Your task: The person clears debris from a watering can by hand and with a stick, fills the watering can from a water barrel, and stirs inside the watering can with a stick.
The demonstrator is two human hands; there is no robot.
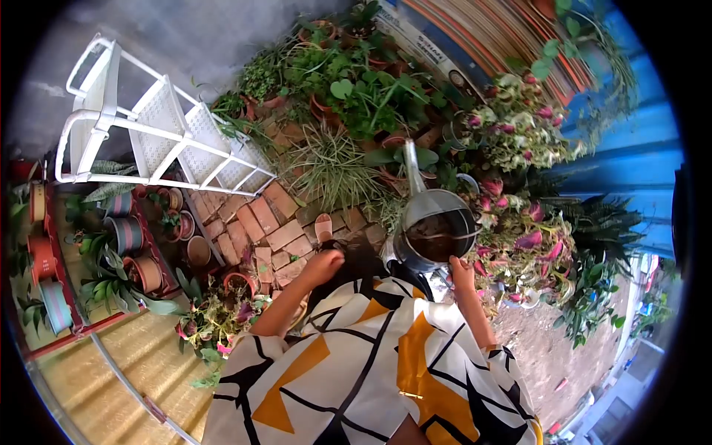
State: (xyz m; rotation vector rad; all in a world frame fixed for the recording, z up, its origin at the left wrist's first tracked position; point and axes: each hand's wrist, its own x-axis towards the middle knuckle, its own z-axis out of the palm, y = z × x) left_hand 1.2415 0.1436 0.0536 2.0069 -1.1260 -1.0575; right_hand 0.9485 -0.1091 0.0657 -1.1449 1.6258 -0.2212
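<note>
My right hand (pixel 461 271) is wrapped around the back of a grey metal watering can (pixel 436 258), which I hold in front of my right side. Dark water or a dark inside shows through its open top, under a curved handle. Its long spout (pixel 412 165) points forward, toward the potted plants. My left hand (pixel 327 265) is closed in a loose fist in front of my left side, and I see nothing in it. A spiky grass-like plant (pixel 331 165) and a leafy green plant (pixel 348 81) stand ahead of the spout.
A white metal step ladder (pixel 159 126) stands at the left on the brick floor (pixel 259 222). Shelves of potted plants (pixel 126 236) line the far left. Pink-flowered drooping plants (pixel 530 241) crowd the right, near a blue sheet wall (pixel 630 170).
</note>
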